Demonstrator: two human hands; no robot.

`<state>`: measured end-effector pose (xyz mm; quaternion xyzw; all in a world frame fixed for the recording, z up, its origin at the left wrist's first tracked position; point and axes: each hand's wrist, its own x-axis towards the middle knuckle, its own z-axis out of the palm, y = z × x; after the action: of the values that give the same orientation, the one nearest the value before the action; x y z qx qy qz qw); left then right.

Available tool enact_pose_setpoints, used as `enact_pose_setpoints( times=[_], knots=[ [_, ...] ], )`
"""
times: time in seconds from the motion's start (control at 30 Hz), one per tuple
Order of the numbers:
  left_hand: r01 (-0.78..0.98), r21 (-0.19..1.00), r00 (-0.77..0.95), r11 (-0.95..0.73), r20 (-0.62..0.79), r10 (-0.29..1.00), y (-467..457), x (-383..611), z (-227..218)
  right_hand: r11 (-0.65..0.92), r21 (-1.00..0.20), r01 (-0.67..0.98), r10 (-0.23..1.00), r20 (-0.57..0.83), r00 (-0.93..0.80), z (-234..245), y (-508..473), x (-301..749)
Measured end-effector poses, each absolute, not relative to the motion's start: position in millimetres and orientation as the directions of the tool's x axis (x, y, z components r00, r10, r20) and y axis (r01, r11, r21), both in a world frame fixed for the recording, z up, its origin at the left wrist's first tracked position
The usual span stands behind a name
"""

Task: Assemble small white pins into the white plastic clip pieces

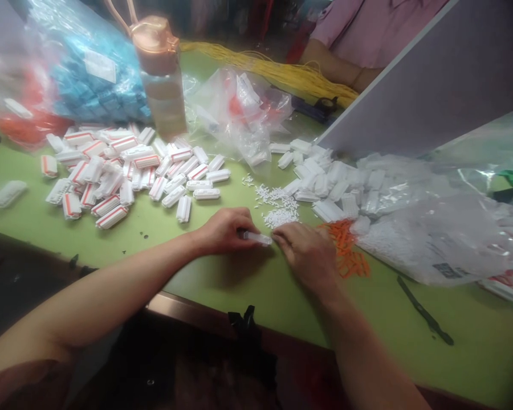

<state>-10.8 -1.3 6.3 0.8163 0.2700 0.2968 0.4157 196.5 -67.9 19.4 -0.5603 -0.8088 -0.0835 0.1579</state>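
My left hand (227,230) is closed around a small white plastic housing (259,237), whose end sticks out to the right. My right hand (305,250) is beside that end, thumb and fingertips pinched together; whatever they hold is too small to make out. Just beyond the hands lies a heap of tiny white pegs (281,216). Orange plastic strips (348,250) are piled to the right of my right hand. Behind them spreads a pile of plain white housings (325,176). On the left is a large pile of white housings with orange stripes (106,165).
A drinking bottle (160,74) stands at the back beside a bag of blue parts (94,74). Clear bags (436,239) lie on the right, near a dark thin tool (425,313). A grey panel (410,85) slants upward, and another person's arm (337,68) rests behind yellow cords (273,68).
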Motion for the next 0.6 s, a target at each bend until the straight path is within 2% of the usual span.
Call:
enact_pose_setpoints(
  times=[0.1,0.3,0.43,0.6],
  knots=[
    [0.195,0.828,0.675,-0.526,0.276,0.684,-1,-11,5,0.348,-0.044,0.936,0.888,0.335,-0.314,21,-71,203],
    [0.191,0.836,0.682,-0.515,0.264,0.682,-2,-11,10,0.264,-0.224,0.938,0.948,0.239,-0.21,20,-72,209],
    [0.205,0.83,0.681,-0.519,0.26,0.685,-2,-11,12,0.213,-0.303,0.929,0.963,0.227,-0.147,23,-71,209],
    [0.214,0.823,0.68,-0.526,0.261,0.685,-1,-11,8,0.091,-0.369,0.925,0.989,0.139,-0.042,26,-72,209]
  ],
)
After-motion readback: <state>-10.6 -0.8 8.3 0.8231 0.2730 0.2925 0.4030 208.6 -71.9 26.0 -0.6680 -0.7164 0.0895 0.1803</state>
